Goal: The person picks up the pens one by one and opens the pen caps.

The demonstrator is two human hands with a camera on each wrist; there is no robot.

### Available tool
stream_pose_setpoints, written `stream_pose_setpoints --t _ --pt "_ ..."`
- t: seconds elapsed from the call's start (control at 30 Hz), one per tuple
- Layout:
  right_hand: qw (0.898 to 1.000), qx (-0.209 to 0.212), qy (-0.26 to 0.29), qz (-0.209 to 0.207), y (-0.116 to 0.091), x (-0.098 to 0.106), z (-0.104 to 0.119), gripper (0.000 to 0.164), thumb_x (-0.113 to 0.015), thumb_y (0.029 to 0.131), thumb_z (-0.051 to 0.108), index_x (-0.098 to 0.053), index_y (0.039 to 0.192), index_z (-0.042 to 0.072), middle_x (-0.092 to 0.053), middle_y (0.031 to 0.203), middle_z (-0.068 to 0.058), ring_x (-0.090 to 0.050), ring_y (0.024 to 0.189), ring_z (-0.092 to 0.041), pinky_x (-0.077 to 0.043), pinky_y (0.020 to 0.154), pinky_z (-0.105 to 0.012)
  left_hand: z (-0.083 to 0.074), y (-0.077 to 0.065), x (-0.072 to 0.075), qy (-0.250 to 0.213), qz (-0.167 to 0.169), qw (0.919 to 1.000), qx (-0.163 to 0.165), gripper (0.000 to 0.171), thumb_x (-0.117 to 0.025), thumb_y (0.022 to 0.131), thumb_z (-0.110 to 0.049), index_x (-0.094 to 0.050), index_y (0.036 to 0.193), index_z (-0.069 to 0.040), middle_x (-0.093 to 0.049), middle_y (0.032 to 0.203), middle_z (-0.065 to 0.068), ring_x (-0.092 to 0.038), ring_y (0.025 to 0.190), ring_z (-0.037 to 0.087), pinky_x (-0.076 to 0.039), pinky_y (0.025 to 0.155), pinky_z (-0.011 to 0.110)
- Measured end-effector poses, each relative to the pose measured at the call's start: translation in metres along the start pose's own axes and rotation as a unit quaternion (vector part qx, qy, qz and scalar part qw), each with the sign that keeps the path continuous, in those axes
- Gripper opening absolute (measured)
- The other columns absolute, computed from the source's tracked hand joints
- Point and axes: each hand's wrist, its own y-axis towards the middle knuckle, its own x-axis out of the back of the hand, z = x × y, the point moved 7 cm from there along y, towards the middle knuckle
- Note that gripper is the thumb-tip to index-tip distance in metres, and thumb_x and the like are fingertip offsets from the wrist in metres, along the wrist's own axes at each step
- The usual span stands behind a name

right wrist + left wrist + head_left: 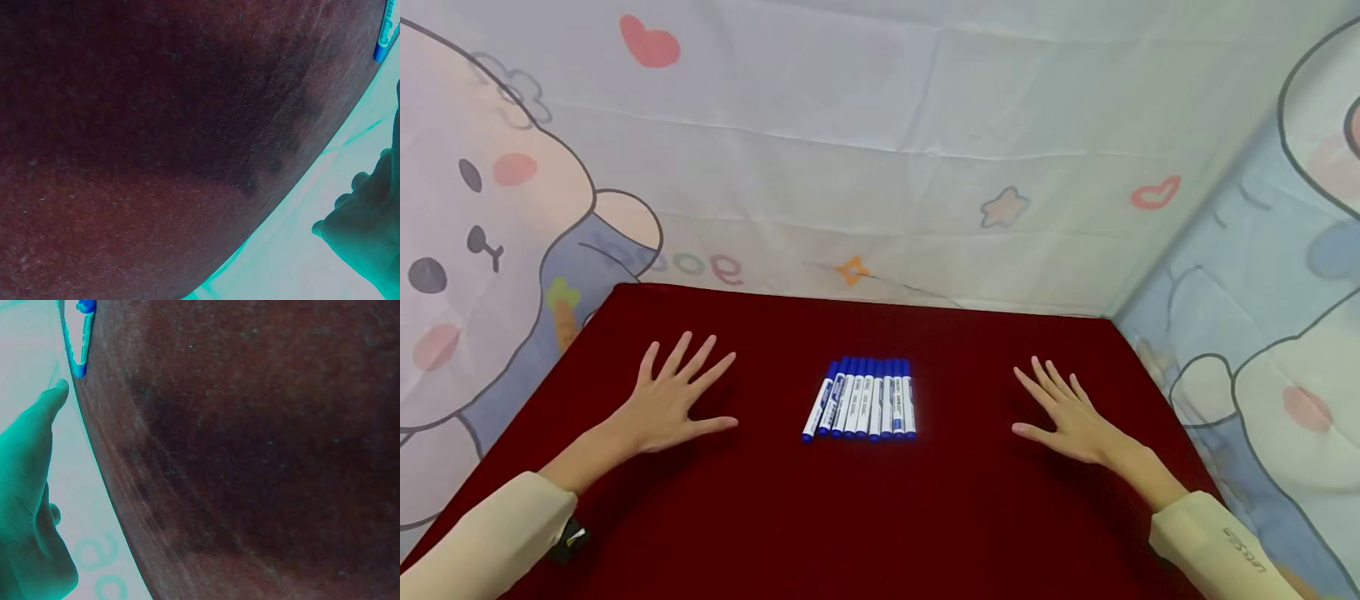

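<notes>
Several white markers with blue caps (865, 400) lie side by side in a row at the middle of the dark red table, caps pointing away; the leftmost one slants. To their left my left hand (673, 400) is spread with straight fingers, apart from the markers and holding nothing. On the other side my right hand (1067, 417) is likewise spread and holds nothing. The left wrist view catches the thumb of the left hand (28, 444) and a bit of a marker (78, 344) at the top. In the right wrist view, part of the right hand (369, 219) shows near a marker end (381, 50).
Dark red cloth covers the table (865, 517). A pale curtain (850, 100) with cartoon prints hangs behind its far edge, and printed cloth (1292, 350) also hangs at the right. A small black object (571, 537) sits under the left sleeve (505, 533).
</notes>
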Motion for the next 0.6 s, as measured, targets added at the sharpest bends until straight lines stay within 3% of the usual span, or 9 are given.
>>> stream_pose_setpoints --t 0.47,0.6 --pt "1.0 0.026 0.006 0.003 0.001 0.002 0.004 0.099 -0.072 0.092 0.05 -0.015 0.165 0.014 -0.002 0.171 -0.023 0.0 0.157 -0.048 -0.005 0.12 -0.074 -0.011 0.002 0.002 -0.03 0.017 0.9994 0.007 0.095 -0.064 0.089 -0.065 -0.027 0.163 -0.018 -0.014 0.17 0.021 -0.001 0.158 0.044 0.001 0.117 0.076" --pt "0.999 0.032 0.044 0.004 0.011 0.001 0.007 0.099 -0.072 0.093 0.045 -0.012 0.166 0.013 0.001 0.171 -0.022 0.002 0.157 -0.048 -0.004 0.119 -0.074 -0.012 0.002 0.005 -0.029 0.011 0.9995 0.006 0.094 -0.065 0.09 -0.063 -0.028 0.162 -0.016 -0.017 0.169 0.023 -0.007 0.157 0.045 -0.001 0.118 0.074"
